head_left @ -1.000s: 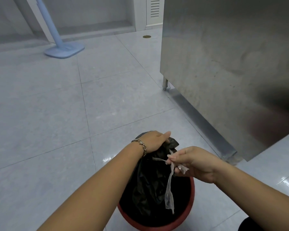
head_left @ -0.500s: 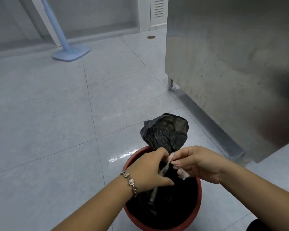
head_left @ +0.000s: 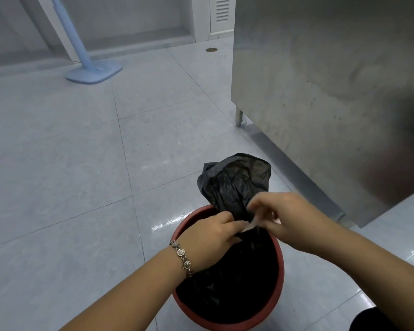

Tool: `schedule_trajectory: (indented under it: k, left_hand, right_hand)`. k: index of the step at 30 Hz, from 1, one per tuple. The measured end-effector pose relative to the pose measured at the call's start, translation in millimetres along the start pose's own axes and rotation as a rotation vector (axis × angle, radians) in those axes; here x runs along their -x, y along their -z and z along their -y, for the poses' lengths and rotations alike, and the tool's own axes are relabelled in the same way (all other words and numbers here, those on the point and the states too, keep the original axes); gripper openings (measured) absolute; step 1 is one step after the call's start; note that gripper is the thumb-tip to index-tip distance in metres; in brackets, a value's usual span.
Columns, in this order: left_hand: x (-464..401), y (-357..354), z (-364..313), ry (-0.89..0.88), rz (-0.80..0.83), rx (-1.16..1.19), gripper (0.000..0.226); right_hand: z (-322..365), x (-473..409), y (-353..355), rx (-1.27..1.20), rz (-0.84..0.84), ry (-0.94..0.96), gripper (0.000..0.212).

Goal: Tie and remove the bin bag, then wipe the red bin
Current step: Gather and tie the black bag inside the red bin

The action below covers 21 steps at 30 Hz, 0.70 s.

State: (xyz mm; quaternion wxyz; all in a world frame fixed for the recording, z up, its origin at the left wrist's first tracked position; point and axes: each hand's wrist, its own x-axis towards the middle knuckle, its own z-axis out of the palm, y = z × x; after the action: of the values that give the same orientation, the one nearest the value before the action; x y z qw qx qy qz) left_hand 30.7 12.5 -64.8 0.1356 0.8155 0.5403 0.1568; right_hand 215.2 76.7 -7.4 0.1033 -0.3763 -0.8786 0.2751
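A red bin (head_left: 279,263) stands on the grey tiled floor (head_left: 58,187), lined with a black bin bag (head_left: 234,185) whose gathered top puffs up above the far rim. Both hands meet at the bag's neck, over the bin's far side. The left hand (head_left: 210,237), with a bracelet (head_left: 183,258) on its wrist, has its fingers curled round the neck. The right hand (head_left: 287,218) is blurred; its fingers are bent and pinch a pale strip (head_left: 250,226) against the bag. Just right of the bin rises a steel cabinet (head_left: 320,91) on a short leg (head_left: 238,118), close beside the right arm. Well beyond, a blue mop (head_left: 93,72) rests on the floor near the wall, and 1 small round drain (head_left: 211,50) sits in the tiles.
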Motion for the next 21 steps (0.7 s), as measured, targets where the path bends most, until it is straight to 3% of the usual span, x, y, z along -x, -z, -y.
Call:
schedule_trajectory:
  k: [3, 5, 7, 11, 14, 17, 19, 21]
  left_hand:
    - [-1, 4, -9, -0.095, -0.147, -0.044, 0.022]
    - [0, 2, -14, -0.116, -0.304, -0.086, 0.017]
    - [-1, 1, -16, -0.081, -0.431, -0.093, 0.012]
    - [1, -1, -13, 0.057, -0.555, -0.024, 0.020]
    - [2, 2, -11, 0.130, -0.537, 0.075, 0.018]
    - [3, 4, -6, 0.007, -0.426, -0.050, 0.007]
    - [1, 4, -2, 0.059, -0.400, -0.004, 0.011]
    - [0, 5, -3, 0.217, -0.403, 0.153, 0.019]
  right_hand:
    - [-1, -7, -4, 0.145, -0.181, 0.356, 0.012]
    - [-2, -12, -11, 0.170, -0.256, 0.401, 0.007]
    - [-3, -19, -17, 0.159, -0.270, 0.363, 0.009]
    - [-8, -29, -28, 0.006, -0.125, 0.202, 0.008]
    - [-14, -33, -28, -0.057, 0.060, 0.128, 0.013]
    - [-11, -33, -21, -0.205, 0.233, 0.027, 0.022]
    - [-9, -31, -15, -0.251, 0.144, -0.026, 0.027]
    - [-4, -23, -8, -0.237, -0.051, -0.041, 0.018]
